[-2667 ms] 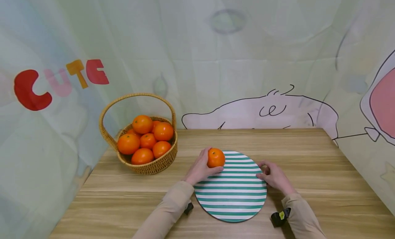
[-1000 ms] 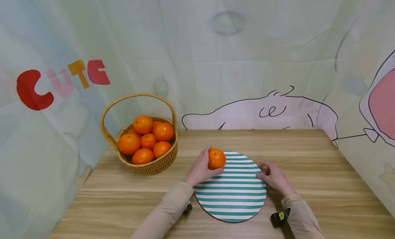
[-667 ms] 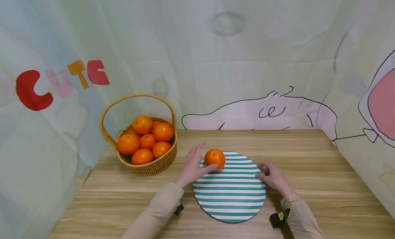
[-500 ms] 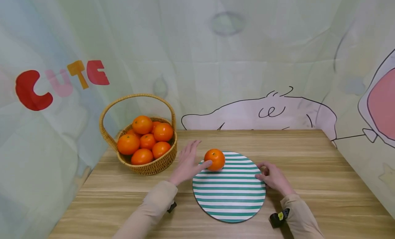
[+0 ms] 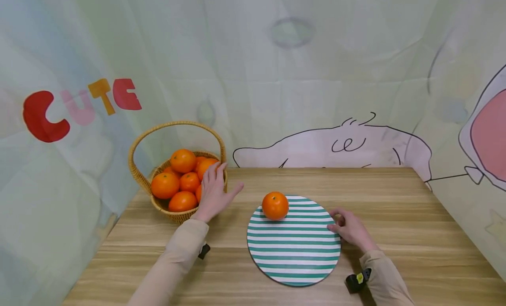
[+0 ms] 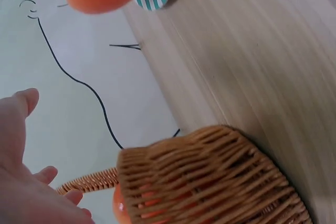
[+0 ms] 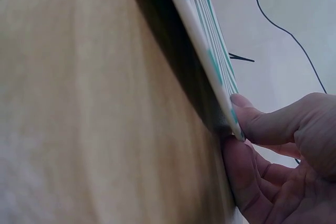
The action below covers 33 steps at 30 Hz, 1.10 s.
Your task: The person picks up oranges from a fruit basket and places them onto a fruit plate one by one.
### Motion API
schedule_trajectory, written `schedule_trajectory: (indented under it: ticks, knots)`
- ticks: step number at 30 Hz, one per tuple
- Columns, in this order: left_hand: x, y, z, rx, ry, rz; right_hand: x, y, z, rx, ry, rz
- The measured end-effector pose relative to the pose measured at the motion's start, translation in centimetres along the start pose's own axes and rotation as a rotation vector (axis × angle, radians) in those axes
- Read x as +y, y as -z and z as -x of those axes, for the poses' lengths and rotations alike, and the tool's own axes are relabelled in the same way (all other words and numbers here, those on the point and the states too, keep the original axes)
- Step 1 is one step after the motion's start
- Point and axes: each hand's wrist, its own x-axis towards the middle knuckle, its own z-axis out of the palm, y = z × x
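My left hand (image 5: 215, 192) reaches over the right side of a wicker basket (image 5: 179, 217) of oranges, fingers extended and thumb spread away. It overlaps the oranges at that side in the head view; in the left wrist view the hand (image 6: 16, 166) holds nothing. A round board (image 5: 294, 253) with green and white stripes lies on the table, one orange (image 5: 275, 206) on its far left part. My right hand (image 5: 352, 229) pinches the board's right edge. The right wrist view shows the thumb (image 7: 270, 124) on the striped face and a finger (image 7: 242, 169) beneath the rim.
The basket's tall arched handle (image 5: 178, 123) rises over several oranges (image 5: 165, 185). The wooden table (image 5: 403, 218) ends at a printed curtain (image 5: 253, 77) at the back and sides. A small black camera (image 5: 357, 280) sits at the right wrist.
My left hand has let go of the orange on the board and moved left to the basket, fingers opening out. My right hand keeps its place at the board's edge.
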Motion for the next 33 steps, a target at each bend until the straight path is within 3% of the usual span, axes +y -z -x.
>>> schedule_trajectory:
  ticks: [12,21,33]
  knots:
    - [-1.6,1.5,-1.2,0.057,0.091,-0.01,0.1,-0.1,0.0,0.001,-0.003,-0.004]
    - [-1.5,2.6,-1.7,0.051,0.157,0.065,0.0,0.0,0.0,0.005,0.016,-0.013]
    - [-1.8,3.4,-2.5,0.025,0.23,0.088,0.0,-0.1,0.0,0.004,-0.009,-0.012]
